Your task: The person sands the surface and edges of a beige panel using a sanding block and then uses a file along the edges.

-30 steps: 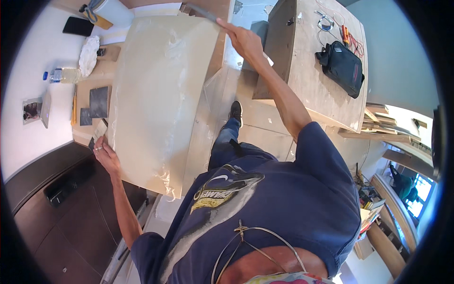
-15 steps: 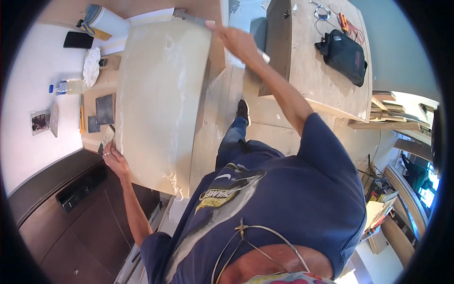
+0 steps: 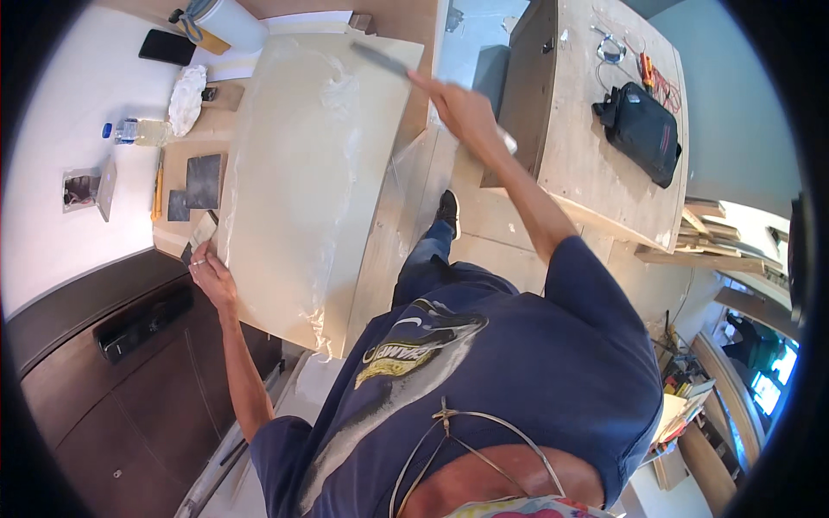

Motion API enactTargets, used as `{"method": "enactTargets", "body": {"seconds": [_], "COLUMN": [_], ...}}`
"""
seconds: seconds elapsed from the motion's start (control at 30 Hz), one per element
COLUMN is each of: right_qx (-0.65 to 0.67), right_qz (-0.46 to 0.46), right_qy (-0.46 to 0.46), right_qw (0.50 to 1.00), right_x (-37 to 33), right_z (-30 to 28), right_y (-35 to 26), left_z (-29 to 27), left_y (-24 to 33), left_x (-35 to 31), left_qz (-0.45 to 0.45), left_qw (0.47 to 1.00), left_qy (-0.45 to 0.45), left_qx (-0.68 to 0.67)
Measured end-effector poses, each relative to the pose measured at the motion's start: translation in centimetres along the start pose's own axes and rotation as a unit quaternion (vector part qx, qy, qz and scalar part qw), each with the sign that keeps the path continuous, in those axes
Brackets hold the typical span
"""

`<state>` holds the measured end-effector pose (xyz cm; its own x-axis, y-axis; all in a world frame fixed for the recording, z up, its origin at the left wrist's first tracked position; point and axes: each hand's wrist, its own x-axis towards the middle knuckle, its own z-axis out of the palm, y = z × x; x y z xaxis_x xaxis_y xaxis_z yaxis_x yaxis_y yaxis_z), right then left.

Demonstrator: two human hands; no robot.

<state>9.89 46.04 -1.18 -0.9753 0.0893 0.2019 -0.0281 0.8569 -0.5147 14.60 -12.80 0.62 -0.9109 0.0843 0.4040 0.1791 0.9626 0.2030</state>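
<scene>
A large pale cream panel [image 3: 294, 173] lies before me, with whitish smears along its length and a ragged film at its near edge. My right hand [image 3: 466, 112] grips a long tool with a flat, narrow grey blade [image 3: 380, 59], held over the panel's far right corner. The pale end of its handle [image 3: 508, 140] shows past my hand. At the near left corner, my left hand [image 3: 213, 278] is closed on the panel's edge, fingers curled and partly hidden. Right by those fingers lies a small pale block [image 3: 204, 228].
Left of the panel are dark grey flat pieces [image 3: 205, 180], a yellow pencil-like tool [image 3: 157, 190], a clear bottle [image 3: 138, 131], a crumpled white bundle [image 3: 186, 102], a phone [image 3: 167, 47] and a flask [image 3: 226, 26]. A wooden crate [image 3: 596, 155] carries a black bag [image 3: 643, 134].
The blade has come nearer, from beyond the panel's far edge to over its far corner. My left hand stays at the near left corner. The whole view has shifted slightly.
</scene>
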Motion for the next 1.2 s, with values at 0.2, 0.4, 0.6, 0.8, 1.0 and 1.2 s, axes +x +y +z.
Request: {"method": "enactTargets", "body": {"seconds": [0.2,0.4,0.6,0.8,1.0,1.2], "right_qx": [0.027,0.027,0.026,0.056,-0.002,0.039], "right_qz": [0.024,0.014,-0.018,-0.036,-0.017,0.01], "right_qy": [-0.058,0.068,-0.04,0.018,0.039,-0.056], "right_qw": [0.998,0.997,0.999,0.998,0.999,0.998], "right_x": [-5.1,6.1,-7.9,-6.1,-2.1,-10.4], "right_z": [-0.3,-1.5,-1.8,-0.1,-0.3,1.2], "right_y": [-1.5,1.0,-3.1,-1.7,-0.8,-4.0], "left_z": [-0.8,0.3,-0.4,-0.1,0.2,-0.6], "left_y": [-0.4,-0.3,0.0,-0.9,-0.1,-0.5], "left_x": [0.0,0.7,-0.4,-0.3,-0.1,-0.4], "left_qz": [-0.005,0.018,0.006,0.024,0.006,-0.001], "left_qw": [1.0,1.0,1.0,1.0,1.0,1.0], "left_qy": [-0.017,-0.003,0.003,0.001,0.004,-0.004], "left_qx": [0.008,-0.005,-0.002,-0.018,-0.003,-0.012]}}
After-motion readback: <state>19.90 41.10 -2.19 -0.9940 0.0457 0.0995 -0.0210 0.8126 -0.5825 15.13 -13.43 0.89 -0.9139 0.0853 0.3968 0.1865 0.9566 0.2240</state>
